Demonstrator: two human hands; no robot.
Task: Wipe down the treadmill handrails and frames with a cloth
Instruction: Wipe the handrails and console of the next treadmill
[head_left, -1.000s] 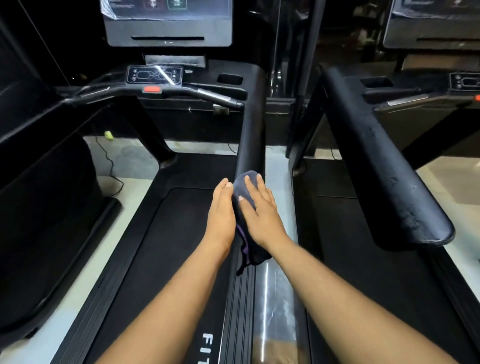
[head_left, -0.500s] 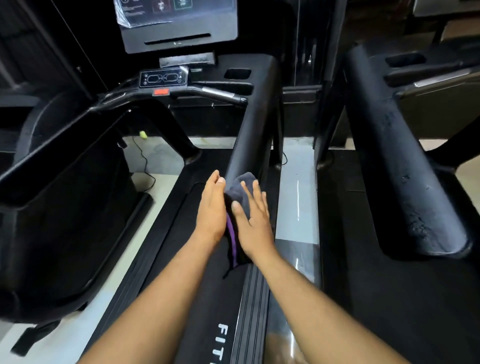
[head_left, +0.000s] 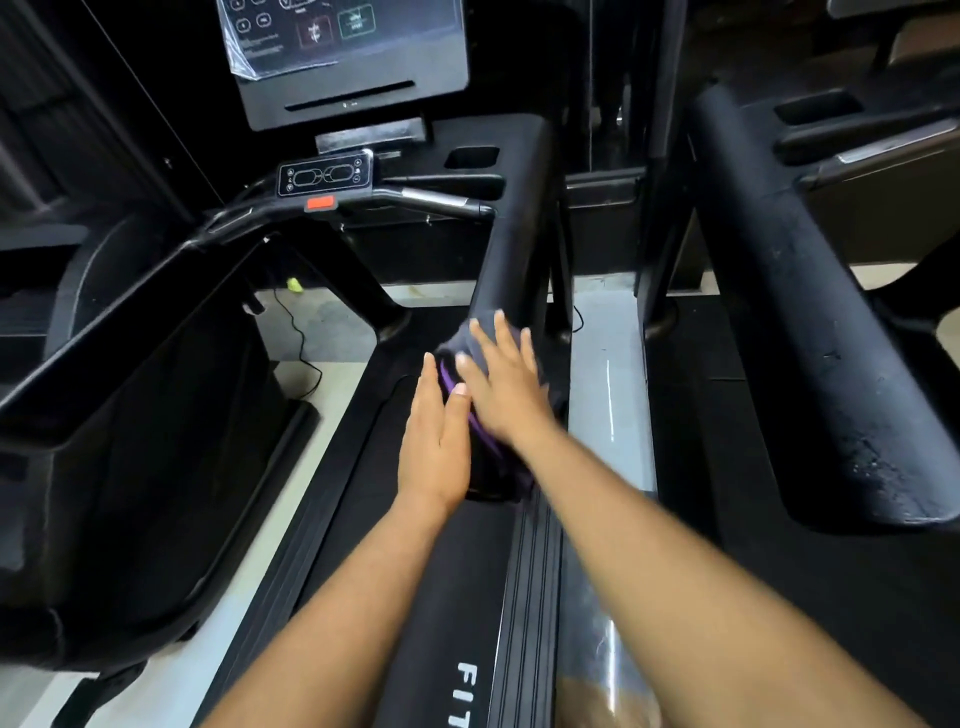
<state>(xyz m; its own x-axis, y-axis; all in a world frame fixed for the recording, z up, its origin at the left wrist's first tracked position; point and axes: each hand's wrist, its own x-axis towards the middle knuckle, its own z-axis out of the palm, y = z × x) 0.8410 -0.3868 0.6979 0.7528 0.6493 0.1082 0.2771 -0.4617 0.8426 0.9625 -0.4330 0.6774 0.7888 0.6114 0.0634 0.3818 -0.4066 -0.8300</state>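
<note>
Right hand (head_left: 506, 387) spread flat, pressing the dark cloth (head_left: 480, 431) w/ purple edge on the near end of the handrail (head_left: 511, 249); left hand (head_left: 434, 441) flat vs. cloth's side. Rail's long axis goes to upper centre of frame, away from both hands, right one nearer

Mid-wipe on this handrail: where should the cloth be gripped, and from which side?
Probably on the bunched part of the cloth draped over the handrail, coming from above with the right hand flat on top and the left hand against its inner side. The rail is round, so the cloth wraps it; its purple-edged tail hangs loose.
</note>
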